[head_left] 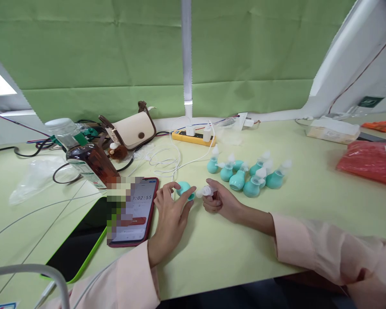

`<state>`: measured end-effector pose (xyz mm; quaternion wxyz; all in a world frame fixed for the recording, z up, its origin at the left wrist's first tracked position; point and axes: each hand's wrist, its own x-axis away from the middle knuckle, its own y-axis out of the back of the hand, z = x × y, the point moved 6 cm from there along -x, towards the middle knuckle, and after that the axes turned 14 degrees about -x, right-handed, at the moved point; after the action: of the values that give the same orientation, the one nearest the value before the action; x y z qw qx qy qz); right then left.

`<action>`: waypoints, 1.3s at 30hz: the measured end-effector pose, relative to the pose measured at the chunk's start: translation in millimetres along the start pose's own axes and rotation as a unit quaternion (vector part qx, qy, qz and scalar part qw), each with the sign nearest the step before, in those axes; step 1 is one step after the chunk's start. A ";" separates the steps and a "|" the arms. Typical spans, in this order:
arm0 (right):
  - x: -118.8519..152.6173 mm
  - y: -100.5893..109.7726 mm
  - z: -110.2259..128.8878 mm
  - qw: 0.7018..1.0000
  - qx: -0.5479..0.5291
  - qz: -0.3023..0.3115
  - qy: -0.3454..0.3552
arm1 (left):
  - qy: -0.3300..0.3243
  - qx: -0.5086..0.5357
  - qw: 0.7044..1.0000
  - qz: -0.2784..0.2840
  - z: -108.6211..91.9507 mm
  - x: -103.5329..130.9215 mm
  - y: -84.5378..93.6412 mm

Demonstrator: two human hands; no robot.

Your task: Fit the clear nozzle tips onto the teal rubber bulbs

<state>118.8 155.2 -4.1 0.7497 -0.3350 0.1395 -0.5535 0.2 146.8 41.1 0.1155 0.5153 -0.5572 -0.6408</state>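
Note:
Between the fingers and thumb of my left hand (172,219) is a teal rubber bulb (184,189), its opening turned to the right. Just right of it, my right hand (223,201) pinches a translucent white nozzle tip (207,191), whose narrow end points at the bulb. The two parts look slightly apart. Behind my right hand stand several teal bulbs with white nozzle tips on them, such as this teal bulb (251,187) near the front and another teal bulb (212,165) at the left of the group.
A phone with a running timer (135,214) and a green-cased phone (80,242) lie left of my hands. Behind are a brown bottle (91,163), a cream handbag (133,131), white cables (165,161) and a yellow power strip (194,137). A red plastic package (369,161) lies far right.

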 end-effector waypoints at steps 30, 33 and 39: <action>25.5 -12.0 -7.5 0.979 0.168 -0.052 0.099 | -0.049 0.194 0.979 -0.031 -15.0 2.5 16.0; 28.1 -16.1 -9.1 0.978 0.178 -0.035 0.102 | -0.042 0.200 0.979 -0.021 -14.5 2.4 14.2; 32.9 -17.3 -10.6 0.980 0.176 -0.012 0.087 | -0.050 0.285 0.957 -0.017 -15.1 3.9 11.6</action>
<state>111.4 118.3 4.8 0.7750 -0.1500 0.1003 -0.6057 5.3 130.9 51.0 -0.0747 0.5035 -0.7132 -0.4819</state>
